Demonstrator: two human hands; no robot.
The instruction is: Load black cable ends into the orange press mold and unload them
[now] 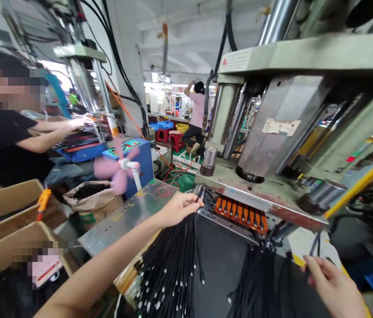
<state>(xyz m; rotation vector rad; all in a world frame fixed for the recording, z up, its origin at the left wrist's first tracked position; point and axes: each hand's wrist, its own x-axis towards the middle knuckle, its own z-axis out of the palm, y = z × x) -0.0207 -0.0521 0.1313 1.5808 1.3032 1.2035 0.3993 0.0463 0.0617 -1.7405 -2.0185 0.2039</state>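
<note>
My left hand (181,208) is closed in a pinch on a black cable at the left end of the metal mould (227,224). An orange insert (241,213) in the mould carries a row of several black cable ends. Below my left hand hangs a thick bundle of black cables (173,260) with silvery connector tips. A second cable bundle (255,282) hangs at the mould's right end. At the lower right, my right hand (333,282) is closed on a black cable (316,242) whose end sticks up above the fingers. The rest of that cable is hard to follow.
The press (259,181) stands over the mould, with thick steel columns. A pink fan (120,170) sits by a blue control box (143,163). Cardboard boxes (37,232) are at lower left. A yellow bar (365,181) slants at right. A co-worker (4,132) works at left.
</note>
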